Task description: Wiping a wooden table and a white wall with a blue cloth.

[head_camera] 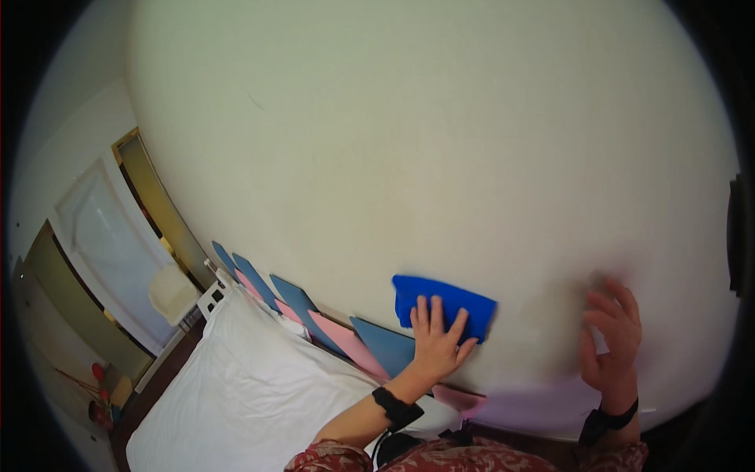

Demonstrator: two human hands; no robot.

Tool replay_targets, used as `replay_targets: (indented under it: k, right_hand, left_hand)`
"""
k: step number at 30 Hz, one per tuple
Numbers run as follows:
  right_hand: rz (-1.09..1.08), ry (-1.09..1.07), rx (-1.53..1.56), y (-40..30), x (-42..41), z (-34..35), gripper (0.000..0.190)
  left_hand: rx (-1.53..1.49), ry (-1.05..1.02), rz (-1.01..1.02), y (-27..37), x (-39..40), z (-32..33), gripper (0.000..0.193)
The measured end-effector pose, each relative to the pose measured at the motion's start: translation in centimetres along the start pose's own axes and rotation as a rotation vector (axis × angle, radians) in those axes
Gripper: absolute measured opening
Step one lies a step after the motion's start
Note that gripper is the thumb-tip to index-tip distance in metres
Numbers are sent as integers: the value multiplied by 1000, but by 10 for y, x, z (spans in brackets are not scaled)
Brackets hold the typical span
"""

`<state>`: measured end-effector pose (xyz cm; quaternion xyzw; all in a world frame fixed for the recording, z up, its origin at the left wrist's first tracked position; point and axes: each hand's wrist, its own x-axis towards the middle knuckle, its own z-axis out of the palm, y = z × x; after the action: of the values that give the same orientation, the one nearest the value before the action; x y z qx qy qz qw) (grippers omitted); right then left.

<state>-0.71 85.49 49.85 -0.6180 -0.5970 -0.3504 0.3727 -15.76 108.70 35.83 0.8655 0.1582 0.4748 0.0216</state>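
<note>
A folded blue cloth point(407, 295) lies flat against the pale wall point(424, 147). My left hand point(436, 345) presses it there, fingers spread and palm towards the wall. To the right, my right hand point(613, 336) is raised close to the wall with curled, separated fingers. Nothing shows in it, and a blurred shadow falls beside its fingertips. Whether those fingertips touch the wall I cannot tell. Both wrists wear black bands.
Blue and pink pointed panels point(377, 339) line the lower wall beside a bed with a white sheet point(265, 377). A cream chair point(172, 294) stands past the bed's far end. Doorways point(150, 189) and a vase with red flowers point(100, 407) are at left.
</note>
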Motion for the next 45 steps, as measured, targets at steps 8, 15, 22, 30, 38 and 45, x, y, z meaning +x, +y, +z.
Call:
replay_targets:
  k: [8,15,22,30,38,45]
  right_hand:
    - [-16,37,-32,1,11,10,21]
    - [-47,163,-306,33,-4,29,21]
    - [-151,239,-414,37,4,43,17]
    - [-149,228,-374,40,4,43,18]
    - [-135,194,-331,33,2,39,17]
    - [-98,150,-371,25,0,29,17]
  left_hand:
    - [326,320,416,-15,174,-76,61]
    - [228,629,235,-69,276,-145,61]
    - [136,775,-163,-124,264,-146,53]
    - [198,433,309,-1,208,-88,55]
    - [241,379,603,35,260,-113,52]
    - [202,630,288,4,267,-119,63]
